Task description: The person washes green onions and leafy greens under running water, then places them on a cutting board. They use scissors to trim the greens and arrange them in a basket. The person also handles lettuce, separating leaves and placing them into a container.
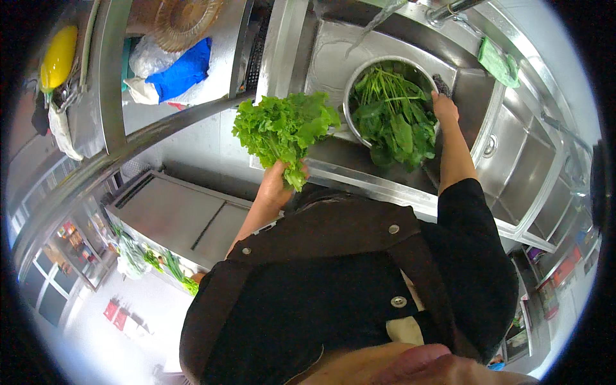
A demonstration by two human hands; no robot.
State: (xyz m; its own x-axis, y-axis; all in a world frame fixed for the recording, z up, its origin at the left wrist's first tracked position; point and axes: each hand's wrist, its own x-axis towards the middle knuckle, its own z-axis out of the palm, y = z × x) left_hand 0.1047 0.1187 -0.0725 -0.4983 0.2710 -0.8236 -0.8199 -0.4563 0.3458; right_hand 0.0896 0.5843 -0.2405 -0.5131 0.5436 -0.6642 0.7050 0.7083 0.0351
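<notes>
My left hand (278, 184) is closed around the stem end of a bunch of green leaf lettuce (285, 126), held at the near left edge of a stainless steel sink (332, 53). Inside the sink, my right hand (444, 107) grips the right rim of a round metal bowl (352, 122). Dark green leafy vegetables with long stems (397, 115) fill that bowl, and some leaves hang over its near rim. Water (378, 26) streams down into the sink behind the bowl.
More sink basins (512, 159) adjoin on the right. A green cloth (499, 62) lies on the back ledge by the faucet base (435, 17). A shelf at upper left holds a blue cloth (185, 70) and a ribbed glass dish (185, 21). A steel counter (178, 207) stands at left.
</notes>
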